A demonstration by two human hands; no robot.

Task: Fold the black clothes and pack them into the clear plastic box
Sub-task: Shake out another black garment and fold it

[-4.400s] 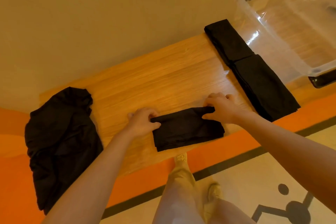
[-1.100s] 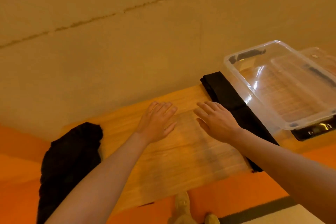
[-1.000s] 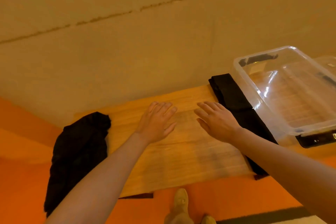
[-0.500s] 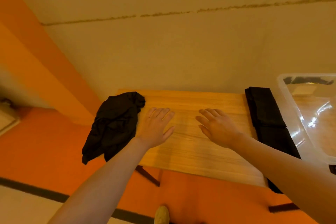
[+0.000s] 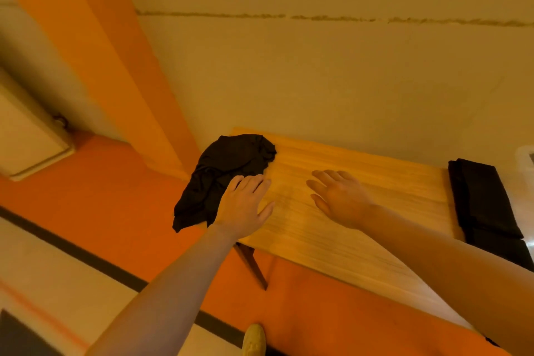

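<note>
Hands hover flat over the wooden table [image 5: 332, 243], fingers straight and spread, holding nothing. Left hand [image 5: 244, 202] sits at the edge of the crumpled black garment [image 5: 225, 176] toward ten o'clock; right hand [image 5: 339, 198] is beside it. Folded black clothes [image 5: 485, 205] lie at three o'clock, the clear plastic box [image 5: 524, 157] just beyond.
</note>
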